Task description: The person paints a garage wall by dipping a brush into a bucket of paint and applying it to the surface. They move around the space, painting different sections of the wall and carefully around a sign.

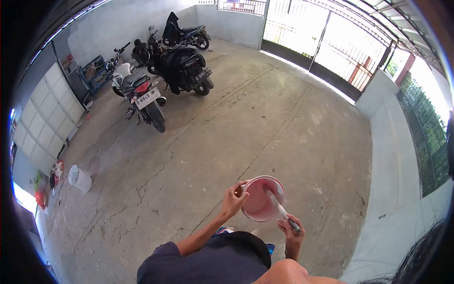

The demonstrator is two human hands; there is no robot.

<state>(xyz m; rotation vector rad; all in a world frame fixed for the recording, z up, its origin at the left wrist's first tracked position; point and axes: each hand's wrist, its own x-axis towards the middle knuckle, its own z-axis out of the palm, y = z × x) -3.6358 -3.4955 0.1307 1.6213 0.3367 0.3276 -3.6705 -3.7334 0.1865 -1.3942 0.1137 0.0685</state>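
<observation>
My left hand [233, 199] is closed on the left rim of a white bucket [259, 220], which tilts toward me in front of my body. Pale pink paint [257, 199] coats its inside. My right hand [292, 235] grips a long paint-smeared tool [279, 204] with a dark grey handle end that sticks out past my fingers. The tool's shaft is whitish pink and reaches over the bucket's right rim into it. How its far end is shaped I cannot make out.
Another white bucket [80, 179] stands on the cracked concrete floor [227, 137] at left, near some bags [41, 191]. Several motorcycles [142, 92] are parked ahead. A metal gate [321, 42] closes the far side, and a low white wall [383, 137] runs along the right.
</observation>
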